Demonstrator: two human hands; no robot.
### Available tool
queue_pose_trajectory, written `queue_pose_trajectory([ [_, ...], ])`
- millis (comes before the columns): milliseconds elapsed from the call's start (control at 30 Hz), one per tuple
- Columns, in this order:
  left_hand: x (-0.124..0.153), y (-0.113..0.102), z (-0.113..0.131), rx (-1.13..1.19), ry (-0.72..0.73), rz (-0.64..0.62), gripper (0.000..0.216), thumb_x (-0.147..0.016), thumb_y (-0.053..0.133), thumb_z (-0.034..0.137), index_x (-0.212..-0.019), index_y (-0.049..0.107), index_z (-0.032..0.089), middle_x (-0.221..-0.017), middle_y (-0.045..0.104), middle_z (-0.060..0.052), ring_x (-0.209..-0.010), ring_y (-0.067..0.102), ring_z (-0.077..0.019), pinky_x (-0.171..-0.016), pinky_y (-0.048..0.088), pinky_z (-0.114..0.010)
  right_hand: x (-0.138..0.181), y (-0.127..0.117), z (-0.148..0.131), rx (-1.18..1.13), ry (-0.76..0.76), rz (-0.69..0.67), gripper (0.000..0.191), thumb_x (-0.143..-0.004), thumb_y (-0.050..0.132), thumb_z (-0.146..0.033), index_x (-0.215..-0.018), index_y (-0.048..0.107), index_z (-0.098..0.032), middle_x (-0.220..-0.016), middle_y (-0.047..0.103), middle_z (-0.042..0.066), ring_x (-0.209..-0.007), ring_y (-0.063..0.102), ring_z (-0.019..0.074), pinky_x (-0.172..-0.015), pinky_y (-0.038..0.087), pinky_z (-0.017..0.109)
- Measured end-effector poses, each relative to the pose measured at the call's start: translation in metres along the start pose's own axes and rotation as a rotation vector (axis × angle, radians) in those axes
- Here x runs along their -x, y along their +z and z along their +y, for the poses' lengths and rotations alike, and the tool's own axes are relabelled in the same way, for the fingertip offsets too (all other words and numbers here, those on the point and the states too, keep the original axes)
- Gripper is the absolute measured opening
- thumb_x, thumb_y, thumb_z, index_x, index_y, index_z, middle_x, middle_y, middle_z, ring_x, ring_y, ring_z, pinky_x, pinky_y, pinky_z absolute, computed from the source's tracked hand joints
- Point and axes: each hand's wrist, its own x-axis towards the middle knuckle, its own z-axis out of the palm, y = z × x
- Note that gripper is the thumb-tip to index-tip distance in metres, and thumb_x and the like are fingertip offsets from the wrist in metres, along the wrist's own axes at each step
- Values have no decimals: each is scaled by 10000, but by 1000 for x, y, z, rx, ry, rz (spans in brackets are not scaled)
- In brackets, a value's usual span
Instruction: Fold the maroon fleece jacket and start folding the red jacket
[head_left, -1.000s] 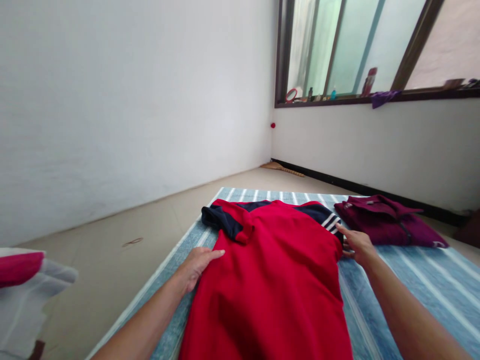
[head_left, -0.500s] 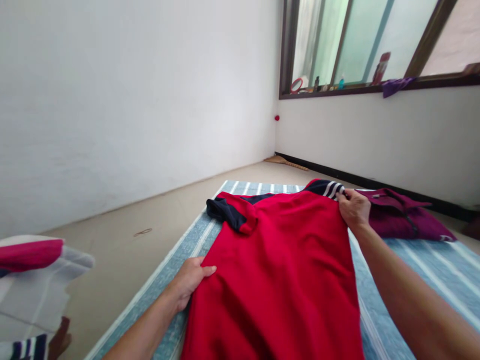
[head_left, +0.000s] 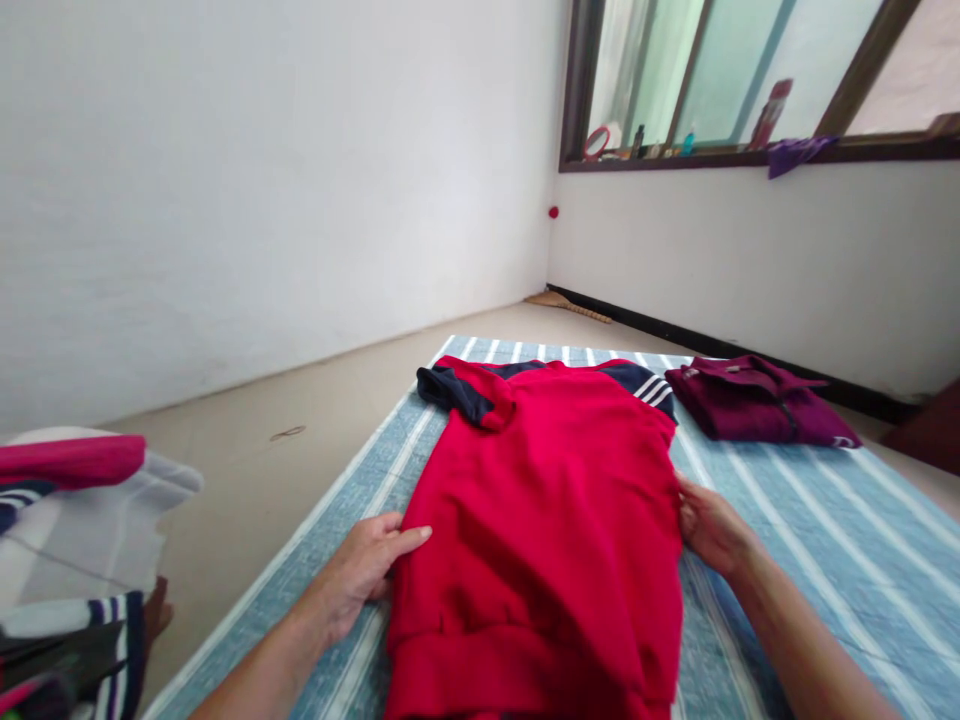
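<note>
Left hand (head_left: pixel 367 555): thumb over the left edge of the red top (head_left: pixel 555 480), fingers tucked under, apparently pinching the cloth. Right hand (head_left: pixel 712 520): at the opposite edge, fingertips hidden; cannot tell whether it grips. Holding 2 sides likely keeps the body straight. Top lies on the striped sheet (head_left: pixel 810 520), 1 sleeve (head_left: pixel 469 395) turned inward, narrowing the outline. Folded maroon garment (head_left: pixel 757 400) sits just beside the other shoulder, probably set aside for working room.

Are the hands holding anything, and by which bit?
The red top: the left hand holds one side edge, thumb on top. The right hand touches the opposite edge; whether it grips is hidden.
</note>
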Motion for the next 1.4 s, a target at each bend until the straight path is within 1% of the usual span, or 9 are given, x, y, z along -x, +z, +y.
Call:
queue_pose_trajectory([
  [100, 21, 3, -7, -5, 9, -10, 344, -601, 785, 402, -779, 609, 167, -735, 714, -68, -652, 677, -243, -435, 455, -232, 31, 4, 15, -90, 56, -102, 200, -833, 564, -305, -929, 685, -178, -964, 720, 85, -873, 686, 194, -807, 537, 293],
  [467, 49, 16, -27, 133, 72, -121, 446, -578, 806, 271, -979, 644, 160, -926, 730, -97, -831, 688, -285, -668, 541, -313, 123, 31, 59, -311, 52, -347, 340, -776, 685, -367, -1108, 648, -302, -1123, 684, 31, -922, 672, 216, -784, 543, 331],
  [633, 46, 17, -30, 347, 38, -186, 417, -560, 780, 191, -951, 643, 146, -904, 732, -102, -813, 693, -280, -706, 545, -337, 148, 26, 72, -353, -9, -373, 429, -718, 706, -382, -1137, 623, -338, -923, 703, 28, -554, 620, 159, -511, 504, 282],
  [800, 47, 13, -27, 451, -13, -158, 372, -546, 753, 118, -903, 650, 136, -851, 736, -103, -786, 701, -278, -692, 554, -333, 165, 36, 82, -98, -31, -450, 609, -523, 810, -324, -1102, 628, -277, -728, 669, 11, -585, 612, 188, -583, 498, 302],
  [933, 45, 13, -29, 468, -9, -134, 327, -562, 710, 74, -878, 652, 136, -829, 738, -92, -762, 704, -262, -670, 556, -313, 165, 55, 93, 135, -135, -260, 573, -520, 815, -239, -1061, 627, -257, -985, 681, 49, -927, 630, 283, -822, 495, 401],
  [1033, 45, 15, -27, 486, -2, -113, 286, -572, 674, 47, -846, 654, 128, -797, 737, -84, -731, 704, -248, -661, 558, -302, 159, 65, 99, 235, -336, -104, 519, -548, 798, -198, -1034, 627, -262, -1069, 668, 52, -991, 608, 283, -841, 497, 380],
  [1233, 51, 10, -11, 540, 56, -56, 250, -553, 615, 11, -771, 631, 133, -722, 724, -53, -599, 679, -201, -574, 553, -276, 174, 73, 57, 288, -463, 102, 671, -745, 632, -270, -1370, 388, -265, -741, 684, -18, -532, 580, 150, -473, 469, 243],
  [1333, 51, -1, -16, 536, 46, -50, 254, -540, 620, 25, -767, 617, 141, -705, 717, -38, -618, 683, -207, -602, 560, -288, 192, 60, 36, 706, -659, 340, 636, -781, 576, -324, -1389, 399, -266, -850, 709, 30, -596, 634, 168, -555, 505, 269],
  [1400, 53, -8, -25, 472, 16, -77, 291, -519, 622, 28, -785, 612, 147, -693, 711, -27, -628, 685, -212, -588, 553, -277, 199, 44, 40, 1018, -700, 377, 586, -801, 514, -324, -1379, 428, -276, -812, 719, 35, -519, 634, 184, -485, 485, 272],
])
